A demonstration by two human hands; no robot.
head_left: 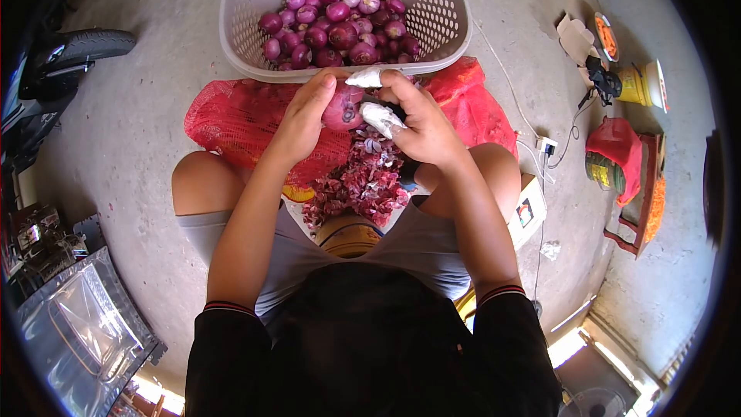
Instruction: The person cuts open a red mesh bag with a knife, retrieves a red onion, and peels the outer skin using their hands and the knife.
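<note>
My left hand (307, 114) is closed around a large red onion (342, 108), above the heap of peels. White wrapping covers the thumb and index fingertip of my right hand (421, 120), which is at the onion's right side. Between those fingers is what looks like a small knife with a dark handle (397, 110), mostly hidden. Below both hands lies a pile of loose red onion skins (363, 177). Just beyond them, a grey plastic basket (231, 27) holds many peeled red onions (343, 35).
Red mesh sacks (235, 120) lie under the basket's near edge and around the peels. To the right, a white cable (502, 69) runs to a socket block (546, 144). A yellow bucket (634, 86) stands by the right wall; a motorcycle tyre (96, 45) is at left.
</note>
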